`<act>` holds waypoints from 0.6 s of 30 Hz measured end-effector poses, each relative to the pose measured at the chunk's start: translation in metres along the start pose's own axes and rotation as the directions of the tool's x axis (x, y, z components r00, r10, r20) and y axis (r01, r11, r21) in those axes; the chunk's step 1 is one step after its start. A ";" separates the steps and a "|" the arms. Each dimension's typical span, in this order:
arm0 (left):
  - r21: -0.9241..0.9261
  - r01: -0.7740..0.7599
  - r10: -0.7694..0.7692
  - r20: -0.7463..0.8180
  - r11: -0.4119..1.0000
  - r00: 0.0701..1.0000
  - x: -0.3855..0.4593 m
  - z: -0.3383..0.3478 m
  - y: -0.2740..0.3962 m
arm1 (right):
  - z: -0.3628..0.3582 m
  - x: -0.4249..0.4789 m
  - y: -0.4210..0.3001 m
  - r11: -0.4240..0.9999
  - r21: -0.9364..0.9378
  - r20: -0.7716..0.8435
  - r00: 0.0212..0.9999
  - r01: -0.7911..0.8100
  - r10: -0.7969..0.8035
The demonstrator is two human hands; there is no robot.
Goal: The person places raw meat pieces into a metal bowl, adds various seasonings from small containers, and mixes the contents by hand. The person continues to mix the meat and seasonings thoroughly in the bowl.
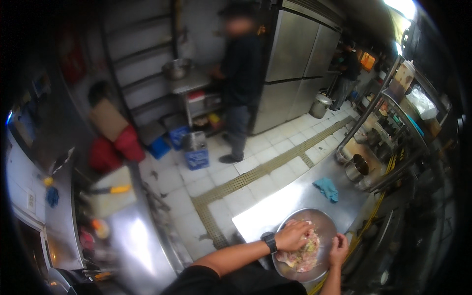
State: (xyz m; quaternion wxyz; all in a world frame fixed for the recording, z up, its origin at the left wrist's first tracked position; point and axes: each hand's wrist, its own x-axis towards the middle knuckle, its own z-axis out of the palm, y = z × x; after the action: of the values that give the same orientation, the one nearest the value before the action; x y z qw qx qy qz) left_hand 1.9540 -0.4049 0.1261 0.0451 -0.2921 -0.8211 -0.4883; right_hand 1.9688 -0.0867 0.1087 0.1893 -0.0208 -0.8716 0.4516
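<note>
A round steel mixing bowl (325, 221) rests on the metal worktop (265, 215) before me. Inside it lies a heap of pale pink pieces, apparently raw meat (304, 258), with yellowish bits over them. My left hand (293, 236), a dark watch on its wrist, reaches into the bowl and its fingers press on the meat. Whether they grip any of it cannot be made out. At the bowl's right side, my right hand (338, 249) has its fingers curled at the rim and holds it.
A blue cloth (327, 190) lies beyond the bowl. Metal pots (357, 167) stand farther back, under a rack. To the left is another steel counter (132, 236) with a cutting board (114, 199) and a yellow-handled knife (120, 189). One person (239, 81) stands across the tiled floor (273, 147).
</note>
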 end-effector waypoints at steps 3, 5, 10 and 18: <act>0.010 0.015 -0.015 0.043 1.000 0.999 0.001 0.000 0.000 | -0.002 -0.004 -0.006 0.999 -0.030 0.006 0.999 0.032 -0.032; 0.009 0.024 -0.025 0.045 1.000 0.999 0.001 0.002 0.001 | -0.004 -0.005 -0.017 0.998 -0.041 0.008 0.999 0.039 -0.039; 0.012 0.035 -0.035 -0.012 0.999 0.999 0.002 0.007 -0.003 | -0.003 -0.006 -0.035 0.999 -0.050 0.012 1.000 0.002 -0.001; 0.183 0.038 -0.059 0.114 0.982 0.992 0.002 0.004 0.000 | -0.003 -0.007 -0.039 0.999 -0.029 0.000 0.999 0.042 -0.042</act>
State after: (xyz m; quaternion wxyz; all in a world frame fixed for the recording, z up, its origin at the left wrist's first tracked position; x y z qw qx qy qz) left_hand 1.9530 -0.4006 0.1249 0.0106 -0.2952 -0.8701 -0.3946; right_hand 1.9817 -0.1083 0.1391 0.1988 -0.0052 -0.8783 0.4347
